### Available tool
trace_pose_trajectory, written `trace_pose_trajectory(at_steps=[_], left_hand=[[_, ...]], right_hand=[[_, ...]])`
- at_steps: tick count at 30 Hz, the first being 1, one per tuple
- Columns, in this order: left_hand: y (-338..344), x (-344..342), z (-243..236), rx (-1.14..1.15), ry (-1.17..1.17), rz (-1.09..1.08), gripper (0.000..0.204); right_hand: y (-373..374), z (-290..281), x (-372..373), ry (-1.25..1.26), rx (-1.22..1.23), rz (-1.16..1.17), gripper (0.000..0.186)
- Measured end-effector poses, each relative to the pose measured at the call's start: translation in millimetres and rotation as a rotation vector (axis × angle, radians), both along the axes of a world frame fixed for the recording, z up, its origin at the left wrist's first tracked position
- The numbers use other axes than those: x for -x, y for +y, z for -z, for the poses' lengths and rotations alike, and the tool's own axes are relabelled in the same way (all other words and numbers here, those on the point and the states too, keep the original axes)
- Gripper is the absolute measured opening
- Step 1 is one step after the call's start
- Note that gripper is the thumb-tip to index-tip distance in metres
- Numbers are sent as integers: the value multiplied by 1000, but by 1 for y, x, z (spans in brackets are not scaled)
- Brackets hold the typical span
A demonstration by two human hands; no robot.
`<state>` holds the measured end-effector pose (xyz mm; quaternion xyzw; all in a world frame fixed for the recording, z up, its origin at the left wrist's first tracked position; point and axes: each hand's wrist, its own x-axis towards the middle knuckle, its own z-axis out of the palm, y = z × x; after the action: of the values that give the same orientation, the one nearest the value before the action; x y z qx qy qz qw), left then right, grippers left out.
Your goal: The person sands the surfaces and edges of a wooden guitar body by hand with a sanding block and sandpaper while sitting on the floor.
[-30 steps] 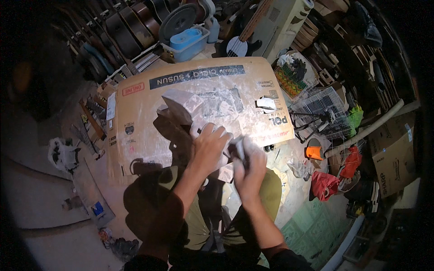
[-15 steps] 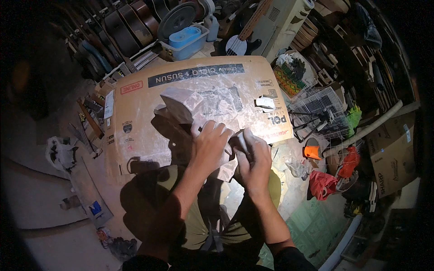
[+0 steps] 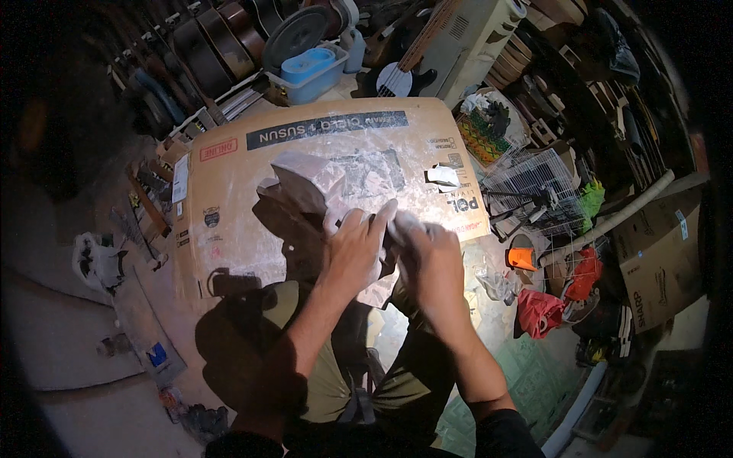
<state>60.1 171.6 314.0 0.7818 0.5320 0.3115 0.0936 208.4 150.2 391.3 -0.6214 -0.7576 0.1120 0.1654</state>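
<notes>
Right hand [image 3: 429, 253] has shifted inward since the earlier frame, tightly curled, contents indiscernible, while the left hand [image 3: 353, 244] wraps around the dusty block [image 3: 311, 179], apparently steadying it, the block's far end lying over cardboard [image 3: 237, 179], seemingly a dust catcher.

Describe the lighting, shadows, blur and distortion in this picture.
Head view: strong light on the broad brown cardboard sheet, with dark shadows left of the hands; head view: the bare right hand looks motion-blurred, the bare left hand crisper; head view: fisheye bends straight edges, and the corners fall to black.
</notes>
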Motion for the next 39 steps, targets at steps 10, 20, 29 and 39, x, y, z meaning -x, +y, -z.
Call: trace_pose_trajectory(at_steps=[10,20,29,39], left_hand=[[1,5,-5,-47,35,3,50],[3,5,16,-103,-117,103,48],[3,4,12,-109,-186,76,47],[2,5,6,-42,-25,35,52]], right_hand=[[15,28,-50,406,-182,144,48],[-30,72,-56,861,36,348,49],[-40,81,-46,968,-19,364,52],[-29,61,-36,733,-195,178,52]])
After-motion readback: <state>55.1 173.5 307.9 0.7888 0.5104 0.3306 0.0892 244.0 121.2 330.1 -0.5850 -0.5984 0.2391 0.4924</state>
